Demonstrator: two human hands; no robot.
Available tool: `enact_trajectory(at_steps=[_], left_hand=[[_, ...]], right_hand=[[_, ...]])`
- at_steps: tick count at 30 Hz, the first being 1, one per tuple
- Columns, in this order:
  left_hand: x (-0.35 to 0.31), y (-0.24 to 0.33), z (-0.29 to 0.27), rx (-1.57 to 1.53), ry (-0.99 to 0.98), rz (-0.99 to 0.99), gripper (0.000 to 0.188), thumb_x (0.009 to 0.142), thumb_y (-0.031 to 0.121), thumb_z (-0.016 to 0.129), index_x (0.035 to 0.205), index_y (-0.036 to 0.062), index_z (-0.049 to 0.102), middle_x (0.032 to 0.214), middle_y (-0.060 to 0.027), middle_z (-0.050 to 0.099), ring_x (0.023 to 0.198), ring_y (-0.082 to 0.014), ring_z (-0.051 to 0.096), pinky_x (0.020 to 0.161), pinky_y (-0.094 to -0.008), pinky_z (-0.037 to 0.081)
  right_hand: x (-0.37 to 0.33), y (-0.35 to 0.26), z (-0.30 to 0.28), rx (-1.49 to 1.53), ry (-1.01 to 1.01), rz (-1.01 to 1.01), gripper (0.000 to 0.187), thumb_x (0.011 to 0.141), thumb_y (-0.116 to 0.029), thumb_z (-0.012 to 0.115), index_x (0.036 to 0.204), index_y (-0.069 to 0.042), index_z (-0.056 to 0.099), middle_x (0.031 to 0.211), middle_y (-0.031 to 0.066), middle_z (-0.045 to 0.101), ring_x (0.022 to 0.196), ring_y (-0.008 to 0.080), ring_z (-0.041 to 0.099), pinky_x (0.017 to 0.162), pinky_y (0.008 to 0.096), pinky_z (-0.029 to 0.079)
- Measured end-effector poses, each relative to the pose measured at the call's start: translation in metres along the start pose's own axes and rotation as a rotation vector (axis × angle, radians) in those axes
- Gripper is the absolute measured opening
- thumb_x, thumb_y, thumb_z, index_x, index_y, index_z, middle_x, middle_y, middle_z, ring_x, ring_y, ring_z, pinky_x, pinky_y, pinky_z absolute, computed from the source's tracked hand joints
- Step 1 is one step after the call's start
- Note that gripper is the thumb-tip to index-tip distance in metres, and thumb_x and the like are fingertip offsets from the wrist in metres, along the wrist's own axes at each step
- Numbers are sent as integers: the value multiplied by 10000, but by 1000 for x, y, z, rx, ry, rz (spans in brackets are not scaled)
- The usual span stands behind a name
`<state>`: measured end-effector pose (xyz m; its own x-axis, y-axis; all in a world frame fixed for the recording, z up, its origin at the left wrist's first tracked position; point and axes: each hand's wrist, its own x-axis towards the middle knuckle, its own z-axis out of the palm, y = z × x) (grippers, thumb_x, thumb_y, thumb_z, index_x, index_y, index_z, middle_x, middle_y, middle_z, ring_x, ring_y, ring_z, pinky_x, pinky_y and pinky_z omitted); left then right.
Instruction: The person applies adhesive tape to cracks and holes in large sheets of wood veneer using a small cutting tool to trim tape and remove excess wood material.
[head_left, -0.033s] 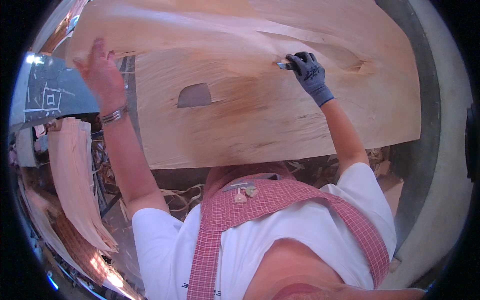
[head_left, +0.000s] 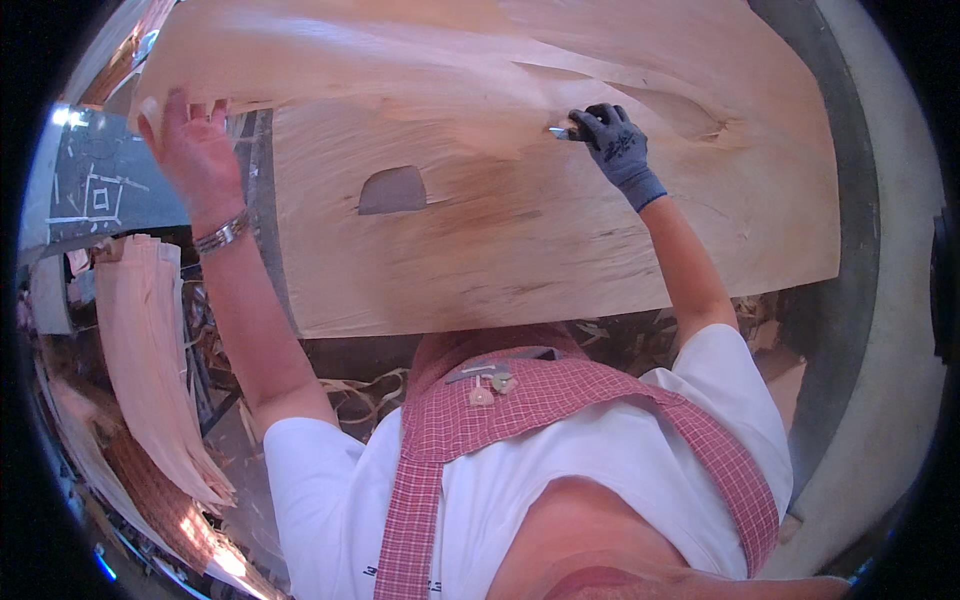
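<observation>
My left hand (head_left: pixel 195 165), bare and with a metal watch band at the wrist, is at the left end of the upper wood veneer sheet (head_left: pixel 300 65). Its fingers are spread at the sheet's edge, some tips hidden; a firm grip cannot be made out. My right hand (head_left: pixel 610 140), in a grey glove, is closed on a small knife (head_left: pixel 563 131) with a short shiny blade. The blade points left, over the upper sheet's lower edge. Beneath lies another veneer sheet (head_left: pixel 480 270), with a dark, round-topped hole (head_left: pixel 392 190) left of the middle.
A long split in the upper sheet runs to the right. Stacked veneer strips (head_left: pixel 150 350) stand at the lower left, below a blue-grey panel (head_left: pixel 130 180) with white marks. Wood scraps lie under the near edge. A pale curved surface (head_left: pixel 850 380) borders the right side.
My left hand has shifted slightly down and left, and its fingers look sharper and more spread. The right hand and knife have moved barely left. The upper sheet has shifted slightly.
</observation>
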<state>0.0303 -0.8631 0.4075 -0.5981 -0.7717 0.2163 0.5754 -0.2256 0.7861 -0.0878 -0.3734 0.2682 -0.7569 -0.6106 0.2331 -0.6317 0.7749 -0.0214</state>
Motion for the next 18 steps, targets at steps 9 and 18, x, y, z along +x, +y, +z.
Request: enact_trajectory(at_steps=[9, 18], left_hand=[[27, 0, -99, -295, -272, -499, 548, 864, 382, 693, 1294, 82, 532, 1286, -146, 574, 1179, -320, 561, 977, -500, 492], [76, -58, -161, 413, 191, -265, 396, 842, 121, 734, 1193, -3, 599, 1131, -105, 648, 996, -235, 649, 807, -383, 558]], right_hand=[[-23, -25, 30, -69, -190, -112, 398, 827, -162, 624, 1212, -259, 600, 1095, 30, 573, 1025, 239, 569, 763, 400, 530], [-28, -36, 31, 3, -220, -122, 385, 836, -170, 609, 1215, -237, 603, 1061, 41, 580, 995, 239, 581, 763, 394, 538]])
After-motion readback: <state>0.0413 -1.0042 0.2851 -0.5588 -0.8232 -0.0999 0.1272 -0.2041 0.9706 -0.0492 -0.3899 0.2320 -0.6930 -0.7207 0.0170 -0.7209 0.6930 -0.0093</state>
